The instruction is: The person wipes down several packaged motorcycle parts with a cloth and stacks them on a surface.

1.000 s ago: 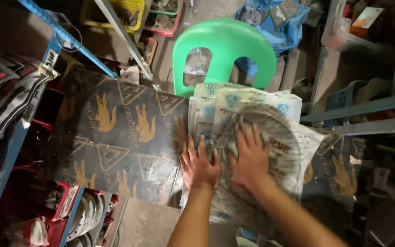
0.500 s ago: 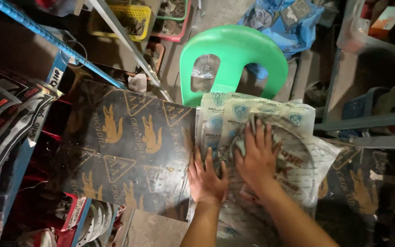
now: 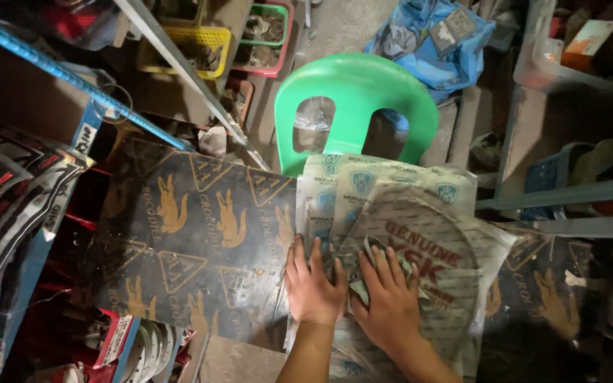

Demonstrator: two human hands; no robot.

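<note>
Both my hands lie flat, side by side, on a stack of clear plastic packets (image 3: pixel 420 213), each with a round ring-shaped part inside. My left hand (image 3: pixel 311 280) presses on the stack's left edge with fingers spread. My right hand (image 3: pixel 388 298) rests on the topmost packet, its fingers over a small folded paper. The stack lies on a dark brown board (image 3: pixel 193 245) printed with gold animal figures.
A green plastic chair (image 3: pixel 356 99) stands just behind the packets. A blue shelf rail (image 3: pixel 58 71) and wrapped tyres (image 3: pixel 8 191) fill the left. A blue bag (image 3: pixel 427 35) lies at the top, small baskets (image 3: pixel 200 42) at the top left, metal shelving (image 3: pixel 569 191) at the right.
The view has shifted so chair and packets sit lower and larger. My hands have slid slightly down the stack and stay pressed on it.
</note>
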